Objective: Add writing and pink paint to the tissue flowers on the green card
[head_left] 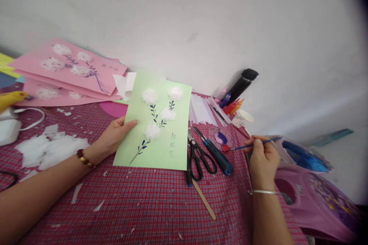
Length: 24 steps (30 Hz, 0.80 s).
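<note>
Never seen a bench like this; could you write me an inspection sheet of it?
Surface: red checked tablecloth, littered with paper scraps.
Job's things: green card bearing four white flowers; blue paintbrush, tip by the red paint.
Clutter: black scissors, utility knife, wooden stick.
Hands: left hand holds the card's left edge; right hand grips the paintbrush.
Cables: white cable, curving at far left.
Surroundings: pale, marked wall behind; pink plastic piece, perhaps a chair, at right.

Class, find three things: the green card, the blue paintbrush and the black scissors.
Green card (164, 138): head view, bare paper near its middle.
Blue paintbrush (242, 147): head view, its handle.
Black scissors (193, 143): head view, the pivot.
</note>
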### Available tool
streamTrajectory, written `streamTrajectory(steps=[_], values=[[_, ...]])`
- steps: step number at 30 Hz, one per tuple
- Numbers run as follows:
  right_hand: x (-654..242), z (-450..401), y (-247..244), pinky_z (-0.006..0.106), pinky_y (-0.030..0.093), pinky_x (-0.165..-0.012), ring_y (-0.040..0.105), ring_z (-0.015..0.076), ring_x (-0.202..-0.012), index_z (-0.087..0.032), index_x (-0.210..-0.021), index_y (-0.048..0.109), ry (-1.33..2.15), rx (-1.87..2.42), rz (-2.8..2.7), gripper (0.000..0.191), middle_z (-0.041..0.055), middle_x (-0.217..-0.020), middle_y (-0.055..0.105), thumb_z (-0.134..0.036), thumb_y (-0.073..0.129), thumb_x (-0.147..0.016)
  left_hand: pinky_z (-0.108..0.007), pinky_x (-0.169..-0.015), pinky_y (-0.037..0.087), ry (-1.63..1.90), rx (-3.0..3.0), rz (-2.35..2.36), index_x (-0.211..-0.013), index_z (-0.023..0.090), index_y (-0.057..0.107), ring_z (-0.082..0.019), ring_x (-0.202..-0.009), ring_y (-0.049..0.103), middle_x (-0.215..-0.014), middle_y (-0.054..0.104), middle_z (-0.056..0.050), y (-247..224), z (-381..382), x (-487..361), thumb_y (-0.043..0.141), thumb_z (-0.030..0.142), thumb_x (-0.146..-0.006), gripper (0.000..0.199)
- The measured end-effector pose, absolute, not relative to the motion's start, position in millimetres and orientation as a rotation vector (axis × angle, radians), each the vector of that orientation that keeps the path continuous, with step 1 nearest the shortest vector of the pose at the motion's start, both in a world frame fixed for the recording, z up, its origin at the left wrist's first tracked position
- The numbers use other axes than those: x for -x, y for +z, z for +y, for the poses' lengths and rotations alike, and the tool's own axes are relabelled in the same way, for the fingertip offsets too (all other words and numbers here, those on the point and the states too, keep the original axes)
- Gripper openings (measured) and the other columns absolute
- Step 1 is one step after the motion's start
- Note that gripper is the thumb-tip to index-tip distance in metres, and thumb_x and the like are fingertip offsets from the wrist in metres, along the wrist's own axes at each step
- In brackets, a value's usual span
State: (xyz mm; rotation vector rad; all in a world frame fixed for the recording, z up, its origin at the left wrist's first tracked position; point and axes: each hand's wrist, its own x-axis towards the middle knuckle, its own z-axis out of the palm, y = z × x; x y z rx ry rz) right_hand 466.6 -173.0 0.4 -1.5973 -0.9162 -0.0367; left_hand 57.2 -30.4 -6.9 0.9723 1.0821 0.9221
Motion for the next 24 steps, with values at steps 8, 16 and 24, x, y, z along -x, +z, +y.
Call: streamTrajectory(steps=[8, 16, 24], values=[[-463.0, -172.6, 2.2, 0.028, 0.044, -0.052, 0.051, 0.0126, -0.047, -0.016, -0.091, 0.06, -0.012, 1.598, -0.931, 0.026, 0.0014, -0.072, 0.062, -0.04, 0.053, -0.087, -0.03, -0.051, 0.06, 0.921, -0.959, 1.095, -0.097, 0.02, 0.065, -0.02, -0.055, 0.069, -0.075, 0.075, -0.004, -7.1, -29.8, -58.4, 0.069, 0.025, -0.077, 0.021], [-461.5, -172.8, 4.4, 0.028, 0.044, -0.052, 0.051, 0.0124, -0.047, -0.016, -0.09, 0.06, 0.008, 1.586, -0.932, 0.024, 0.0017, -0.072, 0.063, -0.039, 0.054, -0.086, -0.031, -0.05, 0.06, 0.928, -0.982, 1.086, -0.099, 0.021, 0.066, -0.02, -0.056, 0.069, -0.074, 0.074, -0.002, -13.6, -27.0, -55.0, 0.072, 0.029, -0.077, 0.025], [-459.7, -172.7, 6.2, 0.027, 0.044, -0.052, 0.052, 0.0118, -0.048, -0.017, -0.091, 0.06, -0.017, 1.592, -0.951, 0.022, 0.0004, -0.072, 0.062, -0.037, 0.053, -0.088, -0.03, -0.051, 0.059, 0.919, -0.976, 1.119, -0.098, 0.02, 0.065, -0.019, -0.055, 0.069, -0.074, 0.074, -0.002, -11.4, -27.2, -56.6, 0.074, 0.034, -0.074, 0.029]])
